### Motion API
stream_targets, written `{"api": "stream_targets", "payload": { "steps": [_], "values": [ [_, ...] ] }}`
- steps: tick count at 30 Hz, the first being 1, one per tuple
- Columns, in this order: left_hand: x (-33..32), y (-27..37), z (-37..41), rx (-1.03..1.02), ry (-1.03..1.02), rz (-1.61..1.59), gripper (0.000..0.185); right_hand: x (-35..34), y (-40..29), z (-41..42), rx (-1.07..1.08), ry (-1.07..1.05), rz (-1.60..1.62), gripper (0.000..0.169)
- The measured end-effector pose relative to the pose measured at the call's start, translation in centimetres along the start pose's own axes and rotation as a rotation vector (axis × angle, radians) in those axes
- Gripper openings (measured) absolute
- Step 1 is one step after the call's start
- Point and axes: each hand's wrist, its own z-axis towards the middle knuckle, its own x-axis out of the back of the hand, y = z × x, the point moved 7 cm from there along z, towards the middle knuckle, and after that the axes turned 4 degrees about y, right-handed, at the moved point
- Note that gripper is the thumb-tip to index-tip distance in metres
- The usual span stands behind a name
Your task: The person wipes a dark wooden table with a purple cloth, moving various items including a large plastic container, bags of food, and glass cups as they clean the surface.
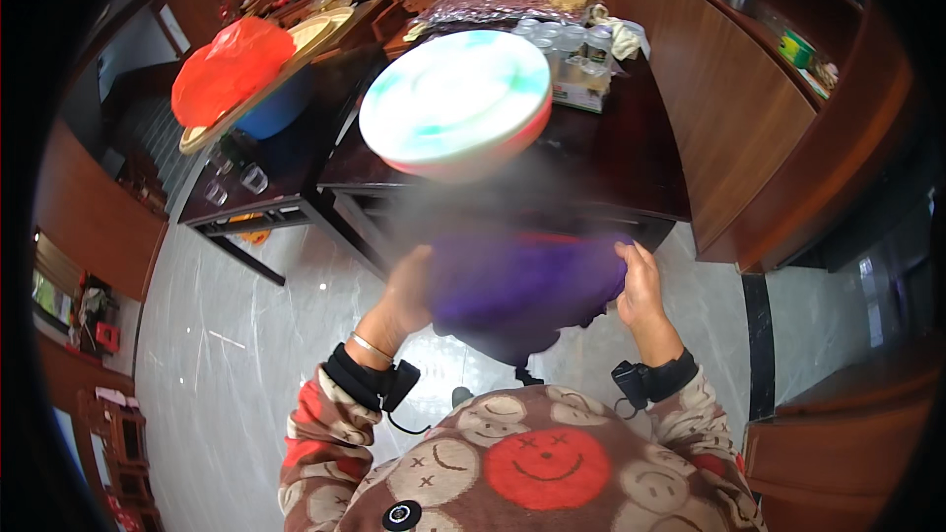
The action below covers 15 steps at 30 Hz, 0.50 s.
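A purple cloth (525, 277) is stretched between my two hands, in front of my body and short of the dark wooden table. At its left end my left hand (409, 295) grips the edge. My right hand (640, 282) pinches the opposite end, thumb on top. Dark folds of the cloth hang below, above the floor. A hazy grey smear blurs the middle of the picture, so the cloth's upper edge and my left fingers are unclear. Beyond the cloth, a large round plastic basin (457, 100), pale green and white on top with a reddish side, sits on the table.
Several clear jars (569, 41) stand in a carton behind the basin on the dark table (621, 155). A side table at left holds drinking glasses (253, 179), a blue tub (275, 107) and a red plastic bag (233, 70) on a woven tray. A wooden cabinet (732, 81) borders the right.
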Motion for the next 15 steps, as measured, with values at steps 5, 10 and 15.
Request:
{"api": "stream_targets", "payload": {
  "steps": [5,10,15],
  "values": [
    [4.5,0.6,-1.6,0.281,0.036,-0.389,0.035,-2.6,-0.1,2.0,0.040,-0.123,-0.132,0.018],
    [6.8,8.1,-1.9,-0.012,0.081,0.120,0.019,-7.8,-5.8,1.9,0.105,-0.267,-0.273,0.019],
    [6.1,11.8,-2.8,-0.211,0.285,0.055,0.018,-8.2,-7.9,3.8,0.152,-0.207,-0.362,0.012]
  ]
}}
